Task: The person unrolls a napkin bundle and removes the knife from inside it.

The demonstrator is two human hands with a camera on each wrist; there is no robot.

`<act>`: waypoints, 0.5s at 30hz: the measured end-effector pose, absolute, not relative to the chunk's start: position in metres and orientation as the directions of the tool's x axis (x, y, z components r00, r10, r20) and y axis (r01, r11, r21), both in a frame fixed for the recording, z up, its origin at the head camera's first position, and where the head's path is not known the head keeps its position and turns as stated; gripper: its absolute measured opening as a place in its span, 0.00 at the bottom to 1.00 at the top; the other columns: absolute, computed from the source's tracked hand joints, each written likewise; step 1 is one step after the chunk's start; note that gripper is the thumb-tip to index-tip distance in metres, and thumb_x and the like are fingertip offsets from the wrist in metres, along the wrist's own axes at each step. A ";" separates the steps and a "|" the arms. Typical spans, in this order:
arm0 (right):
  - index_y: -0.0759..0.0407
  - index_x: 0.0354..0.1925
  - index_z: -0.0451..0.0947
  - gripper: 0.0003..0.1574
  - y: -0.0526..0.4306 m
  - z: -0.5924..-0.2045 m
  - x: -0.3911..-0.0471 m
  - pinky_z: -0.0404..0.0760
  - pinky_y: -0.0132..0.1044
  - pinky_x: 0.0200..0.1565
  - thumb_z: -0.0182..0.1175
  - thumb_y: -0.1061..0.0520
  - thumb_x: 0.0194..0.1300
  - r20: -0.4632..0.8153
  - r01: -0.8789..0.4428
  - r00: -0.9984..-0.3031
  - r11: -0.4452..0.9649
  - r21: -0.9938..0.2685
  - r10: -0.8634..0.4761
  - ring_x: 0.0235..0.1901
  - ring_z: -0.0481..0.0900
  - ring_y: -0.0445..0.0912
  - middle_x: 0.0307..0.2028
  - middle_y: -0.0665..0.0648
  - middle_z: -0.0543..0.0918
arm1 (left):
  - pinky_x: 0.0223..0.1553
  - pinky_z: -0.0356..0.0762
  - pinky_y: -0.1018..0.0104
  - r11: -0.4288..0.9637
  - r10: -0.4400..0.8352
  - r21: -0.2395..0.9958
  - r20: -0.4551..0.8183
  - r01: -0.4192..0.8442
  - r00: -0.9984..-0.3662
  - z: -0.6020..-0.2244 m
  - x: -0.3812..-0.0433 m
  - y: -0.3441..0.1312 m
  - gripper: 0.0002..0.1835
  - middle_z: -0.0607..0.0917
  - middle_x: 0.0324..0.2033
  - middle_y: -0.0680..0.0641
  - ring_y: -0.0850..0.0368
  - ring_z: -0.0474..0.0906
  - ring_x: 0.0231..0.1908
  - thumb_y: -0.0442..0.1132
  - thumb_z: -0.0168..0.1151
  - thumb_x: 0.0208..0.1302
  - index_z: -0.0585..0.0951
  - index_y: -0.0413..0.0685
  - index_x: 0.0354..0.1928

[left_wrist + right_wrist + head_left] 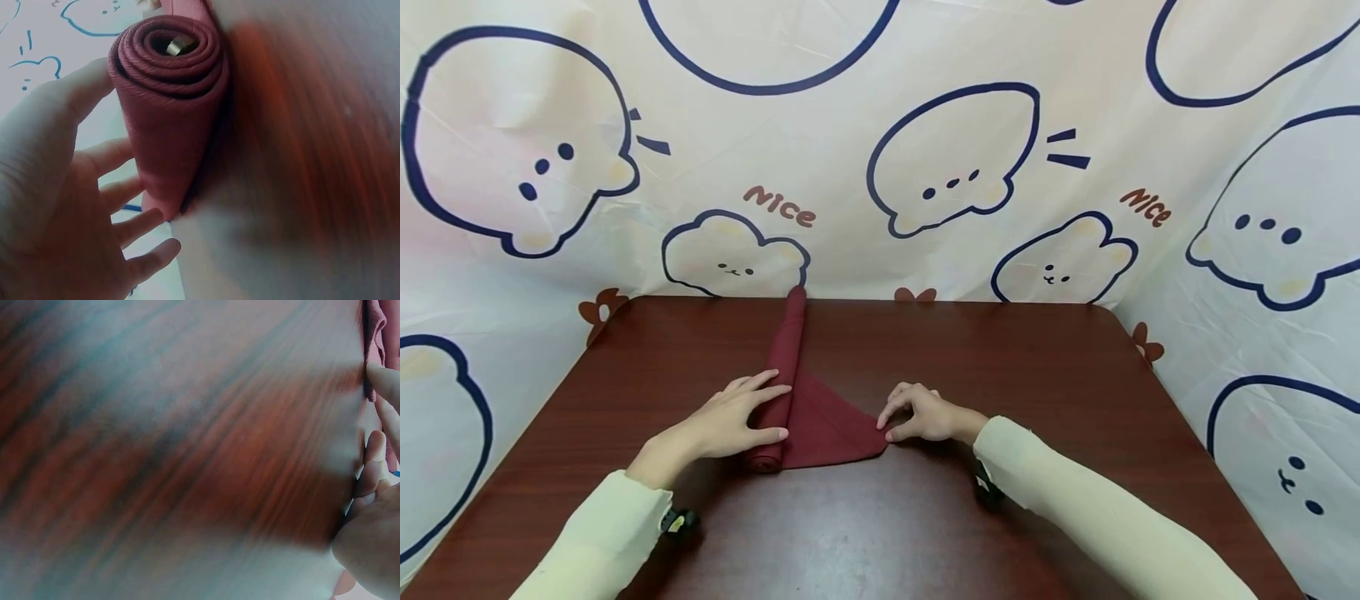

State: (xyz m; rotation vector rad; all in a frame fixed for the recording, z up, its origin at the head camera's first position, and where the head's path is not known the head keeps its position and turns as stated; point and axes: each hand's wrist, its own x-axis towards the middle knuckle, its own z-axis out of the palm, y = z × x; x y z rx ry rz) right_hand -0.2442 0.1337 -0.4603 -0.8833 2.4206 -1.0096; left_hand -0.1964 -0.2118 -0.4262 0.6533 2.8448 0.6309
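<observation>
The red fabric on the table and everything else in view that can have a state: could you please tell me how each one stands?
Fabric roll: wound in a spiral, lying on the table.
Loose flap: unrolled, spread out beside the roll.
Gold-coloured piece: inside the roll's core.
Left hand: fingers spread, resting on the roll.
Right hand: pinching the flap's tip.
Printed backdrop: hung, lightly creased.

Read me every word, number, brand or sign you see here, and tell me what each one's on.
"Nice", brown lettering on the pale backdrop, left of centre.
"Nice", the same lettering again, on the backdrop further right.
Black wrist device: its yellow patch is too small to read.
Red cloth: no readable text.
</observation>
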 end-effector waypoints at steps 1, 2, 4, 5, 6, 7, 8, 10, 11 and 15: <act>0.47 0.39 0.91 0.07 0.133 -0.460 -0.244 0.55 0.53 0.56 0.74 0.55 0.59 -0.098 -0.403 -0.735 0.548 -0.733 -0.671 0.50 0.73 0.41 0.45 0.49 0.81 | 0.65 0.60 0.25 0.817 0.444 0.437 -0.060 0.376 -0.894 -0.425 -0.196 -0.214 0.39 0.62 0.76 0.38 0.31 0.57 0.73 0.61 0.65 0.63 0.72 0.51 0.72; 0.47 0.39 0.91 0.07 0.133 -0.459 -0.244 0.56 0.53 0.56 0.74 0.55 0.59 -0.099 -0.403 -0.735 0.549 -0.733 -0.671 0.50 0.73 0.41 0.45 0.49 0.81 | 0.64 0.60 0.25 0.816 0.440 0.444 -0.065 0.369 -0.896 -0.425 -0.196 -0.216 0.39 0.62 0.76 0.38 0.31 0.57 0.73 0.61 0.66 0.63 0.72 0.51 0.72; 0.48 0.39 0.91 0.07 0.133 -0.459 -0.244 0.56 0.53 0.56 0.74 0.55 0.58 -0.097 -0.403 -0.736 0.549 -0.733 -0.670 0.50 0.73 0.41 0.45 0.49 0.80 | 0.64 0.61 0.24 0.816 0.436 0.452 -0.071 0.361 -0.897 -0.424 -0.196 -0.221 0.39 0.63 0.76 0.38 0.30 0.57 0.73 0.61 0.66 0.63 0.71 0.52 0.72; 0.48 0.38 0.90 0.07 0.133 -0.459 -0.244 0.56 0.53 0.56 0.74 0.55 0.58 -0.095 -0.403 -0.737 0.548 -0.733 -0.669 0.50 0.73 0.41 0.45 0.50 0.81 | 0.64 0.61 0.24 0.814 0.436 0.456 -0.073 0.359 -0.897 -0.423 -0.196 -0.223 0.39 0.63 0.76 0.38 0.30 0.58 0.73 0.61 0.67 0.62 0.71 0.52 0.72; 0.48 0.38 0.90 0.07 0.133 -0.459 -0.243 0.56 0.53 0.56 0.74 0.55 0.58 -0.093 -0.404 -0.737 0.546 -0.734 -0.669 0.50 0.73 0.41 0.45 0.50 0.81 | 0.63 0.62 0.24 0.814 0.437 0.456 -0.075 0.359 -0.896 -0.423 -0.196 -0.225 0.40 0.63 0.76 0.38 0.30 0.58 0.72 0.61 0.67 0.62 0.71 0.52 0.72; 0.48 0.38 0.90 0.07 0.133 -0.459 -0.243 0.55 0.52 0.56 0.74 0.55 0.58 -0.092 -0.402 -0.737 0.544 -0.736 -0.669 0.50 0.73 0.41 0.45 0.50 0.81 | 0.63 0.62 0.25 0.815 0.435 0.457 -0.077 0.356 -0.897 -0.423 -0.196 -0.227 0.40 0.64 0.75 0.37 0.29 0.58 0.72 0.60 0.68 0.61 0.71 0.52 0.72; 0.49 0.38 0.90 0.07 0.134 -0.460 -0.243 0.55 0.52 0.55 0.74 0.55 0.58 -0.088 -0.405 -0.737 0.542 -0.736 -0.670 0.50 0.73 0.41 0.45 0.50 0.81 | 0.63 0.63 0.25 0.815 0.433 0.460 -0.081 0.352 -0.898 -0.423 -0.196 -0.229 0.41 0.64 0.75 0.37 0.29 0.59 0.72 0.60 0.69 0.61 0.71 0.52 0.72; 0.49 0.39 0.90 0.08 0.134 -0.460 -0.243 0.55 0.51 0.55 0.74 0.55 0.58 -0.086 -0.405 -0.737 0.541 -0.737 -0.670 0.50 0.73 0.41 0.45 0.50 0.81 | 0.62 0.64 0.25 0.815 0.432 0.463 -0.087 0.347 -0.898 -0.422 -0.195 -0.233 0.41 0.65 0.74 0.35 0.28 0.59 0.71 0.59 0.70 0.60 0.71 0.51 0.72; 0.49 0.39 0.90 0.07 0.134 -0.460 -0.242 0.56 0.51 0.55 0.74 0.55 0.58 -0.084 -0.408 -0.737 0.541 -0.736 -0.670 0.50 0.73 0.41 0.45 0.50 0.81 | 0.62 0.64 0.25 0.815 0.431 0.465 -0.088 0.345 -0.898 -0.421 -0.195 -0.234 0.41 0.66 0.74 0.34 0.27 0.60 0.71 0.59 0.71 0.60 0.71 0.51 0.72; 0.48 0.39 0.90 0.08 0.134 -0.460 -0.241 0.57 0.49 0.54 0.74 0.55 0.58 -0.076 -0.422 -0.741 0.550 -0.721 -0.668 0.50 0.73 0.40 0.45 0.49 0.81 | 0.62 0.65 0.26 0.814 0.428 0.474 -0.100 0.335 -0.898 -0.421 -0.194 -0.239 0.42 0.68 0.72 0.32 0.27 0.61 0.70 0.59 0.71 0.59 0.71 0.51 0.72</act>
